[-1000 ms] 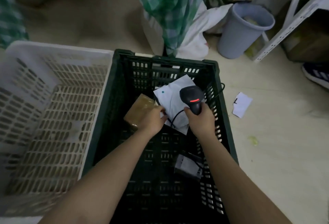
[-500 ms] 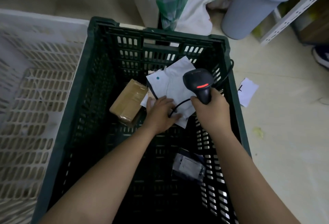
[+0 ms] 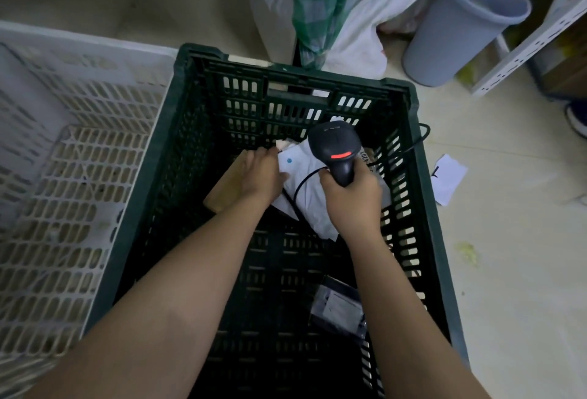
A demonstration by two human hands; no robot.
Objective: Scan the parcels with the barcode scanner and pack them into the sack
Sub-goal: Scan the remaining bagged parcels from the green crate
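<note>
Parcels still to be handled lie inside the dark green slatted plastic crate (image 3: 165, 132), so by my judgement the job is past its start but unfinished: nothing shown is going into a sack yet.

Nearest, at about 5 o'clock on the crate floor, sits a small dark plastic-wrapped packet with a pale label (image 3: 338, 309). Farther in, near the centre, the left hand (image 3: 259, 173) curls its fingers over the top edge of a white soft plastic mailer bag with a blue dot (image 3: 305, 189), pinching it. Just under that wrist lies a brown cardboard box parcel (image 3: 225, 189). The right hand (image 3: 352, 198) is wrapped around the grip of the black handheld barcode scanner with a red strip light (image 3: 333, 148), aimed toward the mailer's printed label at 1 o'clock. Its cable runs over the crate's right wall.

Count: three parcels visible, one scanner, two crates, the second an off-white slatted plastic one (image 3: 63, 176) at 9 o'clock.

Beyond the crate, at 12 o'clock, hangs a green checked woven sack (image 3: 314, 1), probably the destination; at 2 o'clock stands a grey plastic bin (image 3: 460, 27).
</note>
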